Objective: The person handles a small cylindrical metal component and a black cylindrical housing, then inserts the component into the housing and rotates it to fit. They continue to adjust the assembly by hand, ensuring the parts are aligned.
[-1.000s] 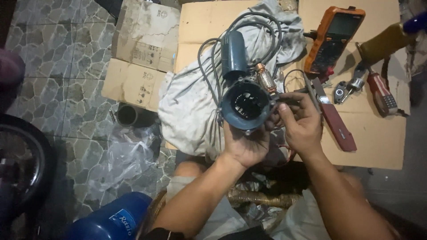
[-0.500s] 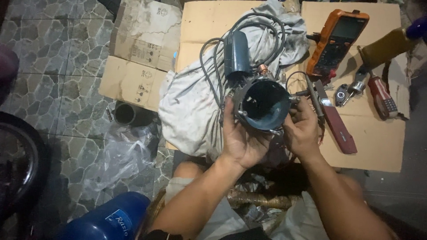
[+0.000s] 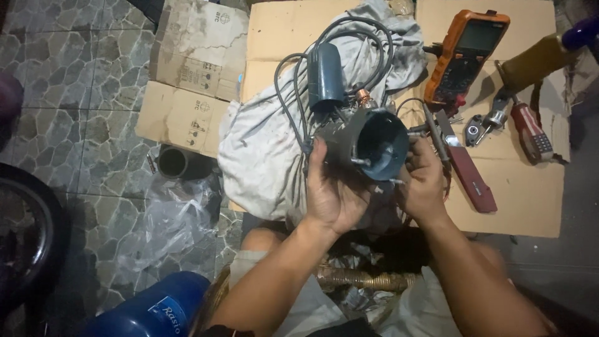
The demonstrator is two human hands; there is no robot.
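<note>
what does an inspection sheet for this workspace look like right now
surface: flattened cardboard on a stone-pattern tile floor, grey cloth over it
job's things: dark round motor housing, open end toward the camera
clutter: orange multimeter, red-handled tools, short dark pipe piece, clear plastic bag
hands: left hand cups the housing; right hand grips its other side
cables: grey cord looped on the cloth by a blue cylinder
surroundings: blue container, tyre
</note>
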